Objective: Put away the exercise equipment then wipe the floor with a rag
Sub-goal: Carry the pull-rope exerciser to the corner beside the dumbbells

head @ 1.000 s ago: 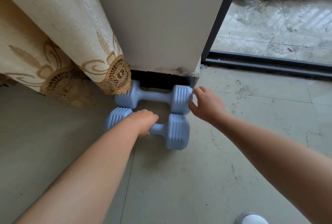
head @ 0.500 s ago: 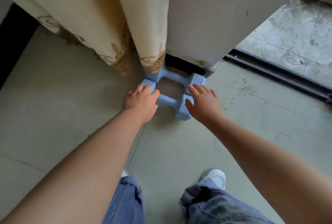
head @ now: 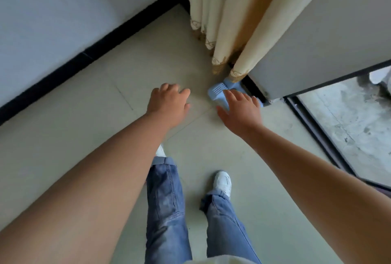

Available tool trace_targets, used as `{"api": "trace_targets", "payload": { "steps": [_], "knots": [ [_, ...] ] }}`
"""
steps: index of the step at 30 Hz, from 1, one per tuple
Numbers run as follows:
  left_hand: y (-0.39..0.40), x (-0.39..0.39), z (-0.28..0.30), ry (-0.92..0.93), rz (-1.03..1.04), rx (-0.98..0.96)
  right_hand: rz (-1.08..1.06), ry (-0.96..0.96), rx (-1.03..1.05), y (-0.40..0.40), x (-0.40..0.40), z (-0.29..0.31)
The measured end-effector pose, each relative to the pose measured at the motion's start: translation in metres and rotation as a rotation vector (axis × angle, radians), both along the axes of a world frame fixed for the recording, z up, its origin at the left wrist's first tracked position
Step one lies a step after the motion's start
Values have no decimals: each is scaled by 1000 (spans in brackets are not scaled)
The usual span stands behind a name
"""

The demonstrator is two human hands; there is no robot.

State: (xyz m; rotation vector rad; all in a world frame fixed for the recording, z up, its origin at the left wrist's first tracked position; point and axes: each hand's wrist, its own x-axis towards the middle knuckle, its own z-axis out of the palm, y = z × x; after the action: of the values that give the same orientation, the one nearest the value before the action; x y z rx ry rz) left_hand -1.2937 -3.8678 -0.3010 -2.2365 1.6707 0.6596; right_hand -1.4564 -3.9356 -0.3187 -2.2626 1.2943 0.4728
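Two light blue dumbbells [head: 218, 92] lie side by side on the tiled floor, against the foot of a white wall panel and under the hem of a cream curtain. My right hand [head: 240, 111] hovers over them with fingers spread and hides most of the nearer one. My left hand [head: 168, 103] is off to their left, above bare floor, fingers loosely curled and holding nothing. No rag is in view.
The cream curtain [head: 234, 22] hangs in front of the white wall panel [head: 330, 37]. A black sliding-door track [head: 317, 134] runs along the right, with a concrete balcony floor beyond. A black skirting board [head: 84, 60] lines the left wall. My jeans and white shoes [head: 222, 183] are below.
Both hands have come off the dumbbells and pulled back. My head has risen and moved away, so the dumbbells look smaller and my legs are in view.
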Motion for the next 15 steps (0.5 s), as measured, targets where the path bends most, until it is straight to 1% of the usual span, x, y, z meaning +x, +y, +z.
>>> {"api": "trace_targets", "payload": {
  "steps": [4, 8, 11, 15],
  "knots": [
    [94, 20, 65, -33, 235, -54, 215, -29, -47, 37, 42, 66],
    [210, 30, 111, -63, 483, -66, 442, -30, -84, 112, 93, 112],
    [310, 34, 132, -83, 691, -64, 638, -52, -81, 195, 132, 136],
    [456, 26, 149, -86, 937, -40, 864, -72, -78, 333, 171, 160]
  ]
}}
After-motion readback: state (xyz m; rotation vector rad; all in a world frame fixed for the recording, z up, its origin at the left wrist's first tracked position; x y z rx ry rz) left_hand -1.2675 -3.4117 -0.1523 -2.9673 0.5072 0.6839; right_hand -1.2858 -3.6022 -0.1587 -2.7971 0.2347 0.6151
